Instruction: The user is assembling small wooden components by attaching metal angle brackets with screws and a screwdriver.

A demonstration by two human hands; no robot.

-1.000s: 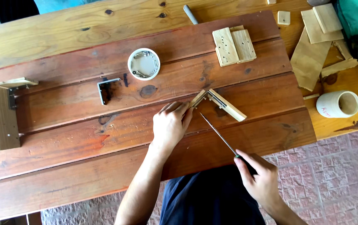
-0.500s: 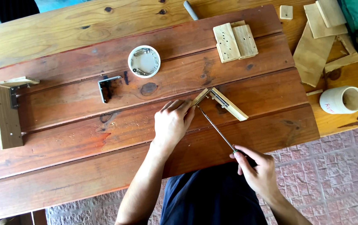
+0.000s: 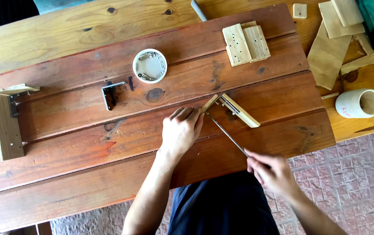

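Note:
My left hand presses its fingertips against a small wooden piece with a metal bracket lying on the dark wooden board. My right hand grips the handle of a long screwdriver, whose thin shaft runs up and left to the bracket's near end beside my left fingers. The handle itself is hidden inside the fist.
A round white dish of screws and a black angle bracket lie farther back. An L-shaped wooden piece rests at the left. Drilled wood blocks, wood offcuts and a white cup lie to the right.
My right hand has shifted slightly up and left along the board's front edge. My left hand and the wooden piece stay in place.

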